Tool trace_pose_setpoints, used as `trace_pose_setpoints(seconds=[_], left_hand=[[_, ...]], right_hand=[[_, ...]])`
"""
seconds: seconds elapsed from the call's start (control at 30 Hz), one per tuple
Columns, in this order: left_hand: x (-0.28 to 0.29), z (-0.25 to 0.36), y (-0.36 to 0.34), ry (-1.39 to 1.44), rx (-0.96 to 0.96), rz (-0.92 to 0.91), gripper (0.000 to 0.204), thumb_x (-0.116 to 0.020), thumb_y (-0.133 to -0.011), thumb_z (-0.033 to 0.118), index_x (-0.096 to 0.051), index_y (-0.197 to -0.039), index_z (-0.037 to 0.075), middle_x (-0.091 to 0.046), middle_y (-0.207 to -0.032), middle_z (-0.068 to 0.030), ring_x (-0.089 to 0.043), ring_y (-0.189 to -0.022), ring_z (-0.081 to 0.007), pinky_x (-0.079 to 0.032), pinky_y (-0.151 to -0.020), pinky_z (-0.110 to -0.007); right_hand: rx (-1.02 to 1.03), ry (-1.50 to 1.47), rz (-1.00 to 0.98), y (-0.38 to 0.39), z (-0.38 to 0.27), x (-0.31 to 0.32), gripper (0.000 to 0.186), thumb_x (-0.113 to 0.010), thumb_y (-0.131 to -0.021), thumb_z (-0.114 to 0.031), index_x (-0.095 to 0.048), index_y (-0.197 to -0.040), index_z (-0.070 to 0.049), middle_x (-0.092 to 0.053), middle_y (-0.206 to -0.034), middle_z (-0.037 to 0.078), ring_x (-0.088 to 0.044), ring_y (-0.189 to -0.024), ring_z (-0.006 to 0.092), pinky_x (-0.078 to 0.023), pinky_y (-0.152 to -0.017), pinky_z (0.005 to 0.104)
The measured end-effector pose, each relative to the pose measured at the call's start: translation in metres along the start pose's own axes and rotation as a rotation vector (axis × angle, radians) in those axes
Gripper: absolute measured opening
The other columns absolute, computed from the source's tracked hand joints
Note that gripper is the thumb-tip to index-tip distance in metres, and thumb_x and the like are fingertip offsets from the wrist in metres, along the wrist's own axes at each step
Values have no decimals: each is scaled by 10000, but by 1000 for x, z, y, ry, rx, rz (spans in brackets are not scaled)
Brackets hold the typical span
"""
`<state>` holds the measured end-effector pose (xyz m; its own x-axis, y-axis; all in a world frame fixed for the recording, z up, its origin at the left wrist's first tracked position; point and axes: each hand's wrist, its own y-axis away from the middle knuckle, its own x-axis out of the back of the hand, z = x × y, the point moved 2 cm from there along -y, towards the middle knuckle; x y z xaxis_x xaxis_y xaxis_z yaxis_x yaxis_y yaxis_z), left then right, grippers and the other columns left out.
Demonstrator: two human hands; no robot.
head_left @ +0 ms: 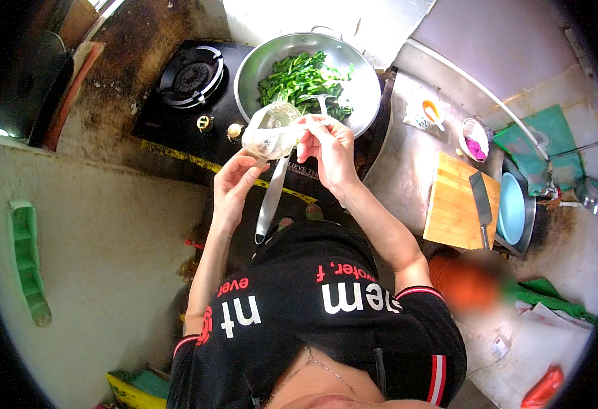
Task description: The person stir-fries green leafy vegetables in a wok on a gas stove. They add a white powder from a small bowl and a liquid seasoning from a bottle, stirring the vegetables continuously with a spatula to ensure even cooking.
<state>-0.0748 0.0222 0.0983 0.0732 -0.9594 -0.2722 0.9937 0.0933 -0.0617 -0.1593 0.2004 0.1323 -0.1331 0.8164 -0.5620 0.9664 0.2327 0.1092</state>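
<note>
My left hand (234,183) is closed round the lower side of a clear, see-through jar (266,136), tilted over the near edge of a wok (244,75). Beside the jar's mouth, my right hand (330,146) pinches something small and whitish that reaches toward the jar; it looks like a spoon handle, but its end is blurred. Chopped leafy greens (299,78) lie heaped in the wok. A metal utensil (322,102) rests among them, partly hidden by my right hand. A long silver handle (272,198) with a dark tip sticks out toward me below the jar.
A black gas stove (156,126) holds an unused burner (193,76) left of the wok. On the right counter are a cutting board (449,204), a cleaver (480,198), a blue basin (510,208), a small bowl (475,140) and an orange-and-white item (433,112).
</note>
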Motion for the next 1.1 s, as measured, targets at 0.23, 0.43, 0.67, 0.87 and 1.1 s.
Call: trace_pose_setpoints(seconds=[0.23, 0.43, 0.67, 0.87, 1.1], left_hand=[[-9, 5, -8, 153, 16, 72, 86, -617, -916, 88, -592, -940, 10, -614, -1162, -132, -615, -1075, -248, -510, -943, -420], [3, 3, -12, 156, 13, 190, 110, -542, -962, 101, -583, -924, 6, -653, -1033, -135, -632, -1055, -265, -507, -949, -418], [26, 7, 4, 183, -27, 257, 110, -548, -962, 112, -576, -938, 8, -636, -1051, -124, -620, -1082, -304, -499, -955, -448], [36, 5, 21, 141, -49, 301, 146, -531, -975, 143, -569, -949, 3, -640, -1066, -136, -613, -1102, -318, -506, -954, -445], [30, 16, 19, 201, -50, 247, 120, -533, -970, 119, -561, -933, 9, -628, -1079, -141, -605, -1107, -310, -496, -964, -439]], right_hand=[[-35, -141, 26, -12, -3, 19, 210, -536, -973, -166, -621, -979, 26, -606, -696, 49, -576, -517, 127, -487, -451, 254], [67, -263, 117, -47, -28, 28, 168, -547, -962, -135, -617, -958, 18, -592, -681, 54, -552, -498, 145, -459, -430, 274], [256, -97, 194, -132, -31, 50, 167, -592, -931, -154, -616, -971, 6, -597, -667, 55, -582, -520, 145, -485, -455, 260], [327, -9, 257, -167, -27, 55, 85, -607, -837, -80, -634, -802, -8, -604, -621, 76, -583, -477, 182, -473, -409, 303], [320, 243, 404, -173, -50, 118, 86, -604, -829, -67, -638, -756, -35, -613, -629, 67, -587, -508, 156, -482, -442, 295]])
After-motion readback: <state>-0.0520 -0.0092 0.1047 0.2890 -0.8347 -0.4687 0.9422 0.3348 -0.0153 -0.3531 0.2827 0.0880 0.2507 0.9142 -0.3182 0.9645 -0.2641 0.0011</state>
